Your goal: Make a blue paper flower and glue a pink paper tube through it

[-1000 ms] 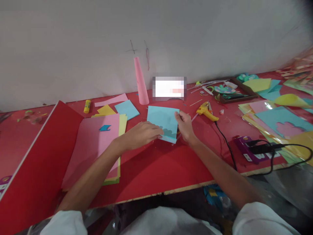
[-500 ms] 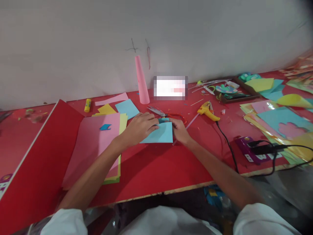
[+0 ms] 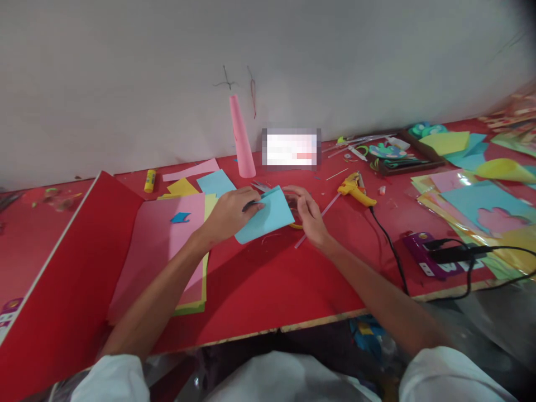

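My left hand [image 3: 237, 212] pinches a light blue sheet of folded paper [image 3: 268, 215] by its left side, thumb on top. A small dark thing shows at that thumb; I cannot make out what it is. The paper is tilted, with a narrow flap along its upper edge. My right hand [image 3: 307, 215] is at the paper's right side, its fingers curved and apart, apparently holding nothing. Beneath it a yellow curved rim [image 3: 296, 226] shows partly. Behind the paper lie pliers [image 3: 260, 186], mostly hidden.
A pink paper cone [image 3: 243, 139] stands near the wall. A yellow glue gun [image 3: 357, 190] with a cord lies right, near a purple power strip [image 3: 425, 254]. On the left are stacked coloured sheets [image 3: 167, 240], a raised red board [image 3: 79, 268] and a glue stick [image 3: 150, 181].
The blue paper has turned and tilted, its right side lifting. My right hand has come off its edge with the fingers spreading. My left hand still grips it, shifted slightly left.
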Demonstrator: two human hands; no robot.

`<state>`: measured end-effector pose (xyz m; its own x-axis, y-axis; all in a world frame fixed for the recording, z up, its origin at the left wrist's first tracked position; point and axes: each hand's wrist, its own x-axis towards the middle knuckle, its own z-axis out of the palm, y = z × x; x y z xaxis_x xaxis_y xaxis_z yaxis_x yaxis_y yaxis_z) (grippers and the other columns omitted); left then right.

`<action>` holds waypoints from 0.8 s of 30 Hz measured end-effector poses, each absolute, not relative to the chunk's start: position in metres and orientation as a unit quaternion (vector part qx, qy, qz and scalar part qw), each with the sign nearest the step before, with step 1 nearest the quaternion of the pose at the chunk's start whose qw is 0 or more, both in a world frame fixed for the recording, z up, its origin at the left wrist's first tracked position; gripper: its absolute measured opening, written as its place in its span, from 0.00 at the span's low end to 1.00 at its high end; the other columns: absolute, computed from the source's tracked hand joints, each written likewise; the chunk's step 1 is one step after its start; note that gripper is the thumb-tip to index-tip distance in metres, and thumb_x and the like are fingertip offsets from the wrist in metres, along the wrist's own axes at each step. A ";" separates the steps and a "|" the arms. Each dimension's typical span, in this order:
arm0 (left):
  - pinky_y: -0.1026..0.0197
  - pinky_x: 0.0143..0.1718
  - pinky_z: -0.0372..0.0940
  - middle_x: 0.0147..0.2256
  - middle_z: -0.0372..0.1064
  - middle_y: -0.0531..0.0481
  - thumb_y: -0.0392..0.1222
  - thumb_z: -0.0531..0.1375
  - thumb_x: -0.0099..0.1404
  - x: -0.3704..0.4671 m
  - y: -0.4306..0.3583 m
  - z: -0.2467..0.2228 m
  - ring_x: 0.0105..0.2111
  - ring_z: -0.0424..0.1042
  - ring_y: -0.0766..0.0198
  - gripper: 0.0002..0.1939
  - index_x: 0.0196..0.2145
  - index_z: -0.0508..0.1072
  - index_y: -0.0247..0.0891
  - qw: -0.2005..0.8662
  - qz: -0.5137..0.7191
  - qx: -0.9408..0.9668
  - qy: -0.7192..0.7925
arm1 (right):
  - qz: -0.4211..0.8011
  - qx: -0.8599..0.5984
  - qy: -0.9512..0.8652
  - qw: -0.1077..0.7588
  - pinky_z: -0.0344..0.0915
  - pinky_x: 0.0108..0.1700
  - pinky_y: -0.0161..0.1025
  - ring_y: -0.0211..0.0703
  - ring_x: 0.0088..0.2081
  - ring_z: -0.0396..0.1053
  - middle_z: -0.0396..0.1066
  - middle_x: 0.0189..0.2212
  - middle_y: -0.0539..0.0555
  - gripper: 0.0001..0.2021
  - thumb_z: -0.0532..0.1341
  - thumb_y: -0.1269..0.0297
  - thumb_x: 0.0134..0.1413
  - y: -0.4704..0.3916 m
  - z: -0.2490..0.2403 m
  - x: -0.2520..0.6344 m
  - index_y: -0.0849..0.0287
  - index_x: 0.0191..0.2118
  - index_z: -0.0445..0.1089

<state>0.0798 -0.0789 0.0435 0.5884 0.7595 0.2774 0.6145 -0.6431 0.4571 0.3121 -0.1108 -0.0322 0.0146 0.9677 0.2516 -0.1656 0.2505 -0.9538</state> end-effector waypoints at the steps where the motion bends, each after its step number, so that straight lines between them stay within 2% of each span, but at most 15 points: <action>1: 0.56 0.37 0.60 0.36 0.76 0.49 0.44 0.59 0.76 0.078 -0.077 0.045 0.35 0.71 0.61 0.11 0.36 0.74 0.38 0.169 0.245 0.867 0.400 | 0.485 -0.379 -0.514 0.598 0.77 0.47 0.46 0.51 0.50 0.77 0.79 0.53 0.57 0.31 0.61 0.25 0.60 -0.111 -0.033 0.313 0.45 0.50 0.80; 5: 0.58 0.36 0.59 0.34 0.74 0.50 0.45 0.61 0.75 0.074 -0.072 0.049 0.33 0.68 0.63 0.11 0.34 0.72 0.38 0.192 0.295 0.839 0.415 | 0.494 -0.352 -0.537 0.587 0.78 0.41 0.45 0.52 0.52 0.77 0.75 0.61 0.58 0.30 0.64 0.26 0.58 -0.111 -0.032 0.316 0.46 0.49 0.81; 8: 0.59 0.35 0.60 0.33 0.73 0.50 0.45 0.61 0.74 0.074 -0.072 0.051 0.33 0.68 0.63 0.11 0.33 0.72 0.39 0.203 0.304 0.834 0.413 | 0.482 -0.349 -0.566 0.571 0.79 0.42 0.45 0.52 0.54 0.75 0.73 0.62 0.59 0.29 0.63 0.27 0.60 -0.111 -0.029 0.316 0.48 0.45 0.83; 11: 0.59 0.37 0.62 0.35 0.76 0.49 0.45 0.61 0.73 0.074 -0.073 0.053 0.34 0.70 0.63 0.10 0.34 0.73 0.39 0.213 0.309 0.834 0.404 | 0.486 -0.361 -0.571 0.554 0.79 0.46 0.46 0.52 0.52 0.75 0.77 0.54 0.59 0.31 0.62 0.25 0.59 -0.109 -0.031 0.315 0.49 0.42 0.83; 15: 0.59 0.37 0.64 0.35 0.78 0.49 0.47 0.62 0.73 0.071 -0.071 0.057 0.34 0.71 0.62 0.11 0.34 0.74 0.39 0.215 0.314 0.830 0.409 | 0.517 -0.379 -0.541 0.544 0.77 0.46 0.43 0.46 0.41 0.77 0.79 0.37 0.55 0.34 0.60 0.22 0.58 -0.104 -0.041 0.315 0.51 0.39 0.81; 17: 0.59 0.36 0.64 0.34 0.78 0.49 0.47 0.62 0.72 0.069 -0.069 0.058 0.33 0.71 0.62 0.11 0.34 0.75 0.39 0.208 0.316 0.828 0.414 | 0.510 -0.403 -0.516 0.558 0.77 0.44 0.42 0.43 0.36 0.76 0.78 0.33 0.53 0.35 0.60 0.21 0.56 -0.101 -0.045 0.315 0.53 0.34 0.80; 21: 0.59 0.37 0.65 0.34 0.78 0.49 0.48 0.62 0.72 0.066 -0.067 0.058 0.33 0.72 0.62 0.12 0.33 0.75 0.39 0.216 0.304 0.830 0.415 | 0.483 -0.435 -0.480 0.590 0.77 0.43 0.43 0.46 0.37 0.77 0.78 0.32 0.55 0.35 0.62 0.22 0.54 -0.100 -0.045 0.318 0.54 0.28 0.78; 24: 0.59 0.38 0.66 0.35 0.78 0.49 0.48 0.62 0.72 0.069 -0.068 0.054 0.34 0.73 0.62 0.12 0.34 0.76 0.39 0.238 0.288 0.834 0.406 | 0.480 -0.409 -0.490 0.602 0.76 0.46 0.44 0.48 0.41 0.78 0.80 0.36 0.56 0.30 0.67 0.26 0.55 -0.103 -0.035 0.319 0.52 0.34 0.80</action>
